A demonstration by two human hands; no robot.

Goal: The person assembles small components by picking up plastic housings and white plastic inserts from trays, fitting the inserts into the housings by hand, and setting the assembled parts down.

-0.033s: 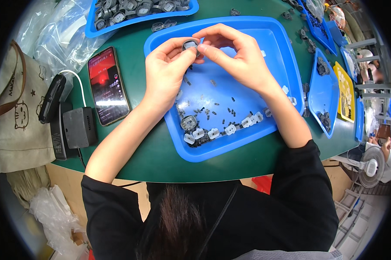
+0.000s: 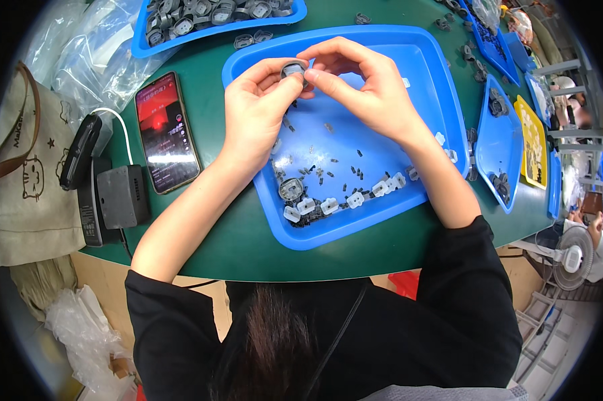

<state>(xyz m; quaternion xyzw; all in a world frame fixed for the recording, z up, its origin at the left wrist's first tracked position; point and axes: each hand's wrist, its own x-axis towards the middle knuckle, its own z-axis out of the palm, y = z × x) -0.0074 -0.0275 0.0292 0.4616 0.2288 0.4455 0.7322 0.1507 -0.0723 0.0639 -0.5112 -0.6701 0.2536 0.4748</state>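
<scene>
Above the far left part of a large blue tray [image 2: 456, 127], my two hands meet at a small grey oval plastic housing [image 2: 293, 67]. My left hand [image 2: 256, 103] pinches it between thumb and fingers. Closed at its right edge, my right hand [image 2: 371, 93] has thumb and index fingertips against the housing; any smaller piece between them is hidden. Below, tiny dark pieces [image 2: 320, 175] lie scattered over the tray bottom. Several whitish translucent plastic pieces [image 2: 355, 200] line its near side. Another grey housing [image 2: 290, 190] rests in the near left corner.
A blue tray heaped with grey housings [image 2: 201, 9] stands at the far left, with loose housings [image 2: 244, 41] beside it. Left are a lit phone [image 2: 168, 134], a black charger [image 2: 123, 196] and a canvas bag [image 2: 30, 200]. Right are another blue tray [image 2: 495, 144] and a yellow tray [image 2: 530, 127].
</scene>
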